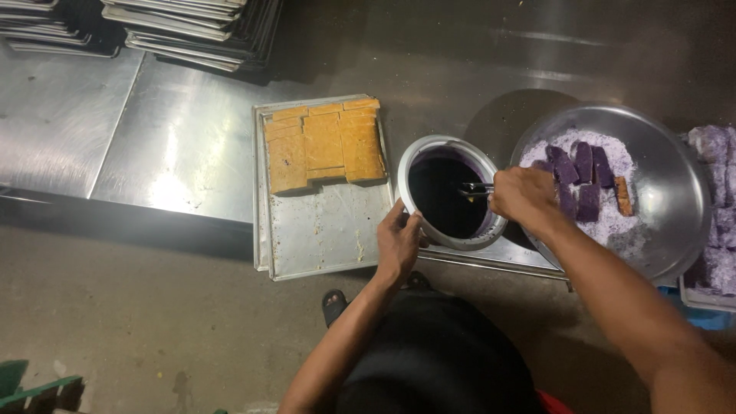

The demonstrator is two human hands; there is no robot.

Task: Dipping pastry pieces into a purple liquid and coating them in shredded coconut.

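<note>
Below, the left hand (399, 244) curls its fingers around the near rim of the metal bowl (418, 157) of dark purple liquid, while the right hand (524, 198) reaches across, fingers pinched on tongs (477, 189) over it. Yellow cake slabs (323, 144) on a baking tray (322, 238) lie to the left; a wide pan (667, 176) of purple coated pieces (576, 172) sits on the right.

Head camera looks steeply down, fairly near, over a steel worktable (176, 146).

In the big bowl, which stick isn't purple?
The orange stick at the right end of the row in the big bowl. The other sticks beside it are purple; this one is orange-brown.
</note>
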